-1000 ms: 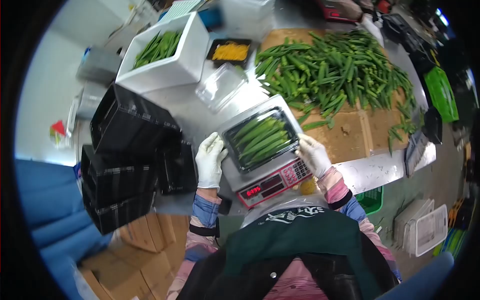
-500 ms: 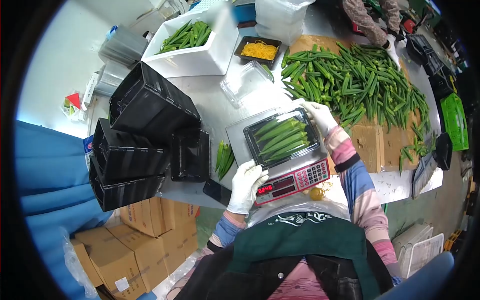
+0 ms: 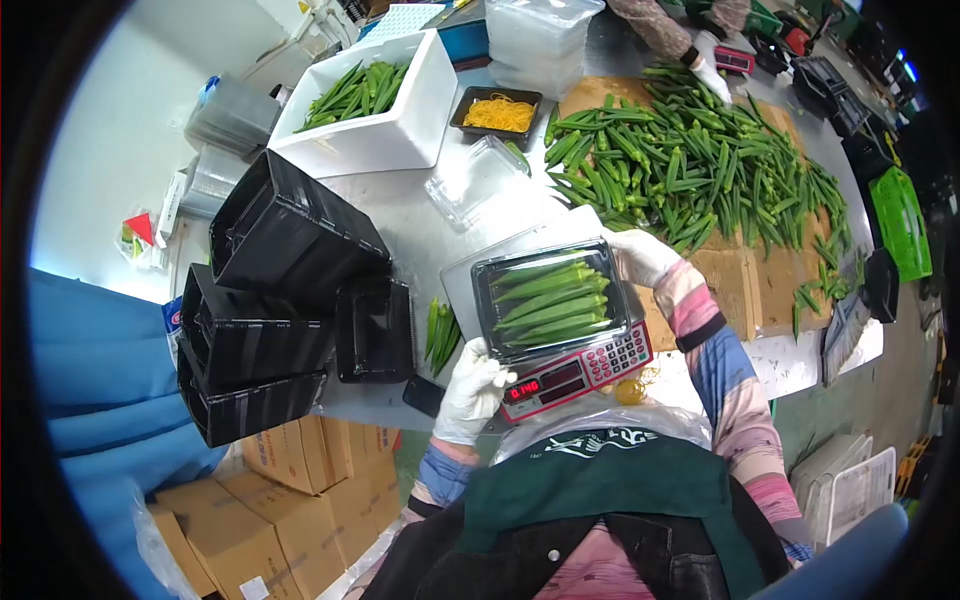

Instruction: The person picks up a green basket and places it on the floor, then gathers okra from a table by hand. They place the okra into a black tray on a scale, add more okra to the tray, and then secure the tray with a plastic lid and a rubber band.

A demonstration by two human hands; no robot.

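Observation:
A black tray of okra [image 3: 550, 305] under a clear lid is over the plate of a red digital scale [image 3: 570, 380], whose lit display seems to read 0.140. My left hand [image 3: 470, 392], in a white glove, has its fingers pinched at the tray's lower left corner. At the upper right corner my right hand [image 3: 645, 256], gloved too, grips the edge; some of its fingers are hidden. A clear empty lid [image 3: 478, 182] lies beyond the scale. A few loose okra pods [image 3: 441, 335] lie to the left.
A large okra heap [image 3: 700, 170] covers cardboard at right; a co-worker's gloved hand [image 3: 712, 78] is at its far side. Stacked black trays [image 3: 300, 235] stand left. Behind are a white foam box [image 3: 370, 150], a tray of yellow rubber bands [image 3: 497, 113] and stacked clear lids [image 3: 540, 45].
The display has dropped from about 0.240 to about 0.140. My hands stay at the tray's corners, and the tray has turned slightly. The view has shifted a little.

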